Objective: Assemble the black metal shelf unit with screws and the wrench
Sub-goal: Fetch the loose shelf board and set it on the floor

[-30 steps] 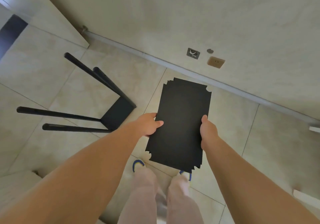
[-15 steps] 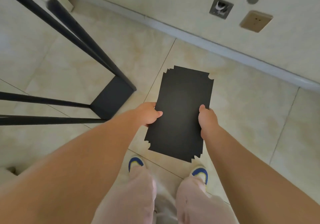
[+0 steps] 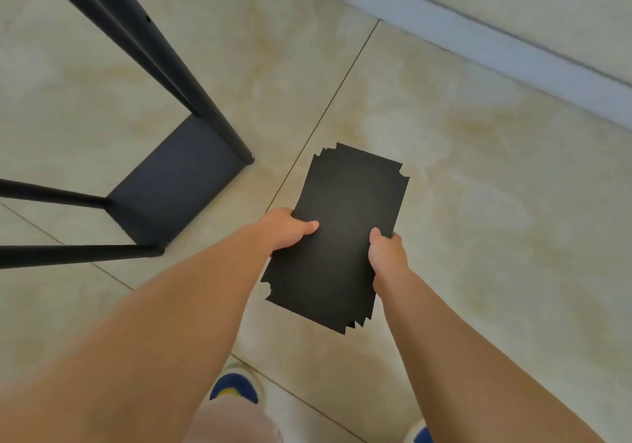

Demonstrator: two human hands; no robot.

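Observation:
I hold a stack of flat black metal shelf panels [image 3: 345,223] with notched corners out in front of me, above the tiled floor. My left hand [image 3: 285,229] grips its left long edge, thumb on top. My right hand [image 3: 386,252] grips the right long edge. To the left stands the partly built shelf frame [image 3: 178,182]: one black panel on the floor with several black poles [image 3: 154,46] rising from its corners towards me. No screws or wrench are in view.
Beige floor tiles spread all around, with a grey skirting board [image 3: 478,35] and wall at the upper right. My blue-toed shoes [image 3: 234,386] stand at the bottom edge, just below the panels.
The view has moved closer and tilted down, so the frame's poles now loom large at the left. Both hands keep the same grip on the panels, which sit lower over the floor.

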